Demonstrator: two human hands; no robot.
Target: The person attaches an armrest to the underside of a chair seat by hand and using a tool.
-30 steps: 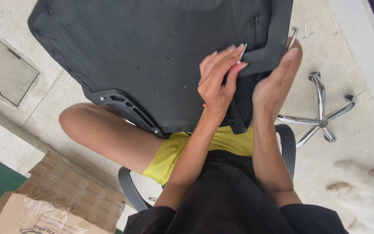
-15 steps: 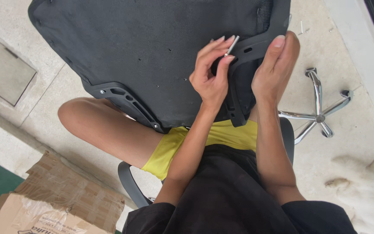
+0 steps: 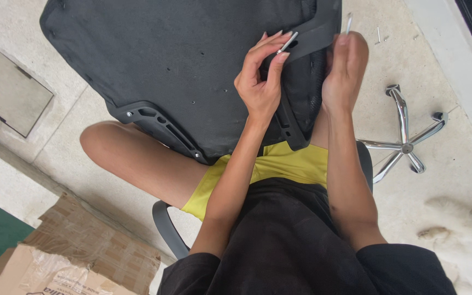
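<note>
While seat base (image 3: 181, 60) hides much, left hand (image 3: 260, 82) pinches screw (image 3: 287, 42), seemingly.

Black chair seat (image 3: 181, 65), silver screw (image 3: 287, 42), yellow shorts (image 3: 279, 166), chrome star base (image 3: 408, 145).

A pale concrete floor (image 3: 454, 142) is carrying a chrome five-star chair base (image 3: 405, 146) at right, flattened cardboard boxes (image 3: 77, 257) lying near left, loose screws (image 3: 381, 37) far right.
</note>
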